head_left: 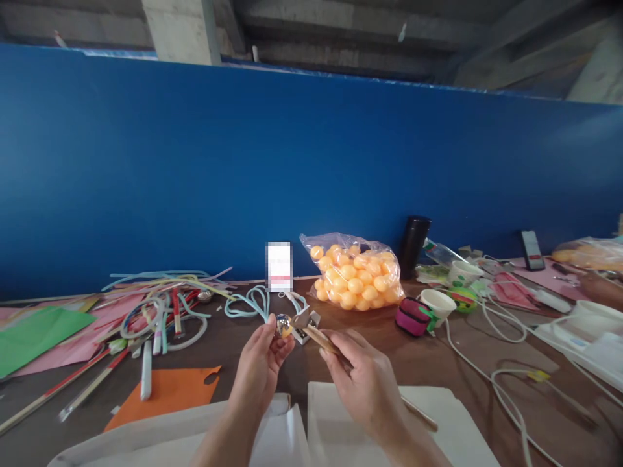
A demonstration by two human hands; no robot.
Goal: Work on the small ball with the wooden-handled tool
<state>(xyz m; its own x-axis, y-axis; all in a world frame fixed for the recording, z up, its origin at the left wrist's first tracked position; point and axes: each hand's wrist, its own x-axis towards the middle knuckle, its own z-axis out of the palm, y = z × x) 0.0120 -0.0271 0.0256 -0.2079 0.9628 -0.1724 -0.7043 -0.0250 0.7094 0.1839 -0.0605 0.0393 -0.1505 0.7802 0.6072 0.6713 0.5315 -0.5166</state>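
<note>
Far left of the bag of orange balls (pixel 355 272), green paper (pixel 34 331) and a tangle of coloured tubes (pixel 165 301) crowd the table (pixel 467 370), with an orange sheet (pixel 165 392) nearer its front edge. In front of the bag and slightly left, the left hand (pixel 260 370) pinches a shiny ball (pixel 283 325) between its fingertips. The right hand (pixel 365 383) is closed around a wooden stick (pixel 324 340), whose tip ends just beside the ball. A bare brown strip lies open between the hands and the bag. White sheets (pixel 335 415) cover the near edge beneath the hands. Right of the bag sit a pink pouch (pixel 413 316) and loose white cables (pixel 501 376).
</note>
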